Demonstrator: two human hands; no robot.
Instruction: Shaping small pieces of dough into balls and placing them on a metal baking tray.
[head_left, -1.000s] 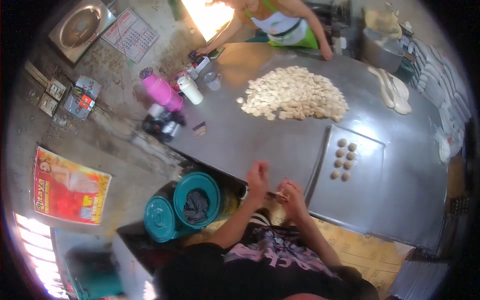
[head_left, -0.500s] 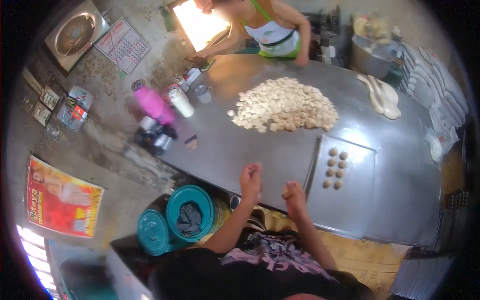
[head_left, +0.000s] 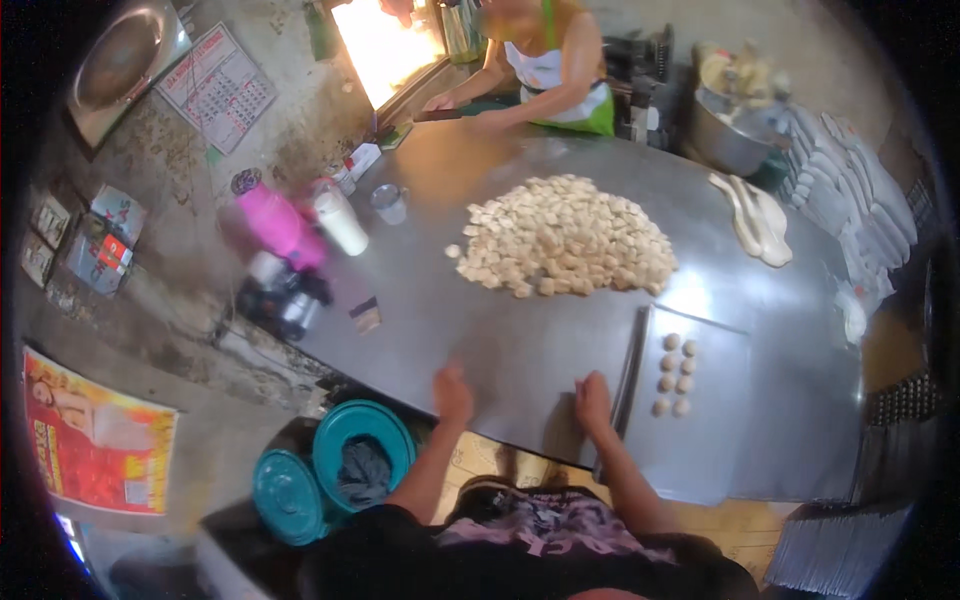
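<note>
Over the near edge of the metal table (head_left: 540,345), my left hand (head_left: 453,393) is blurred by motion, so its fingers cannot be read. To its right, my right hand (head_left: 593,402) is closed just above the tabletop, close to the tray's left edge. Whatever lies inside its curled fingers is hidden. Beside it lies a flat metal tray (head_left: 700,455) with several small round dough balls (head_left: 669,362) in two columns. Beyond my hands spreads a large heap of cut dough pieces (head_left: 565,240).
Across the table a person in an apron (head_left: 555,75) handles a dark flat object (head_left: 438,115). Long dough strips (head_left: 752,222) lie at far right. A pink bottle (head_left: 278,225), white container (head_left: 342,224) and clear cup (head_left: 389,204) stand left. A teal bin (head_left: 400,430) sits below the table.
My hands have moved apart, the left one swinging out leftward and the right one now curled lower over the table. The other person's hands have come together at the table's far corner.
</note>
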